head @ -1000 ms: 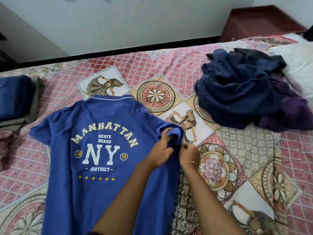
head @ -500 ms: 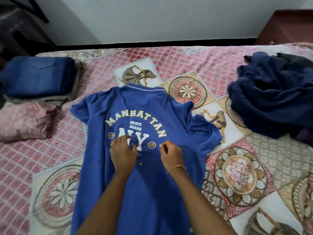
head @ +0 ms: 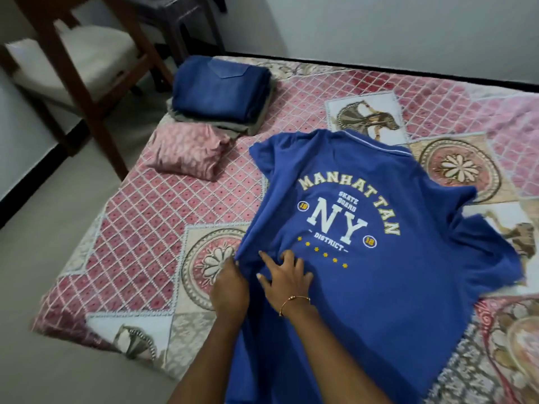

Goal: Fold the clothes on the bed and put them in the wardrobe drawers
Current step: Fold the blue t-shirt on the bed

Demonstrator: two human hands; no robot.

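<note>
Left hand (head: 230, 282): at the left side seam of the blue polo shirt (head: 379, 287), its back to the camera; the fingers curl down over the fabric edge and seem to pinch it, though the fingertips are hidden under the cloth.
Right hand (head: 287, 277): just beside the left one, fingers spread and laid flat on the shirt below the print, pressing it down; a thin bangle (head: 293, 301) sits on the wrist.
Shirt: lies back-side up on the bed (head: 140, 228), collar away from the camera, "MANHATTAN NY" print showing; the left sleeve looks tucked under, the right sleeve spreads out sideways; the hem is cut off by the bottom edge.
Pink folded cloth (head: 189, 151): farther left on the bed, near its edge.
Folded jeans (head: 221, 86): beyond the pink cloth, on top of a grey folded garment (head: 248, 126) that is mostly hidden.
Chair (head: 84, 62): on the floor past the bed's corner, partly cut off.
</note>
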